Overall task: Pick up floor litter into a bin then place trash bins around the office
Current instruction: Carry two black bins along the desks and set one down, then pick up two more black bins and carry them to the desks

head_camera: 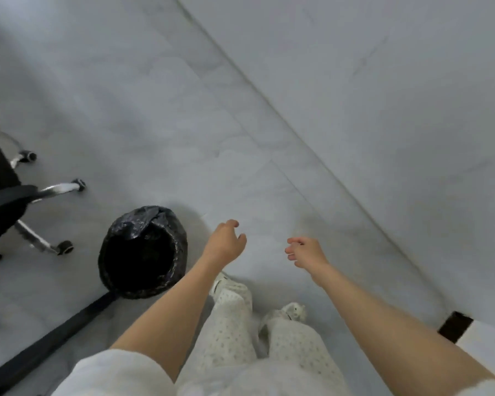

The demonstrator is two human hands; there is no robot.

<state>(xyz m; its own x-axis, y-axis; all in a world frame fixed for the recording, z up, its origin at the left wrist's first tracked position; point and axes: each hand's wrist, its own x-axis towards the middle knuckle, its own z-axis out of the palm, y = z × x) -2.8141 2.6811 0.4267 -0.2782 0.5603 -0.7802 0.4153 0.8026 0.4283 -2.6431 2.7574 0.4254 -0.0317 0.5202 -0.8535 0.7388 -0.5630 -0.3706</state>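
White sleeves and dotted trousers are seen closest, with two bare arms stretched out over the pale floor [269, 110]; the left hand [225, 242] is loosely curled and nothing is held in it, and the right hand [305, 251] is the same; the trash bin [142, 252], lined with a black bag, is stood on the floor just left of the left hand, near an office chair [17, 201]; the bin should probably be gripped by its rim and kept upright; no litter can be made out, the inside of the bin is too dark to see, and the chair is cut off at the edge
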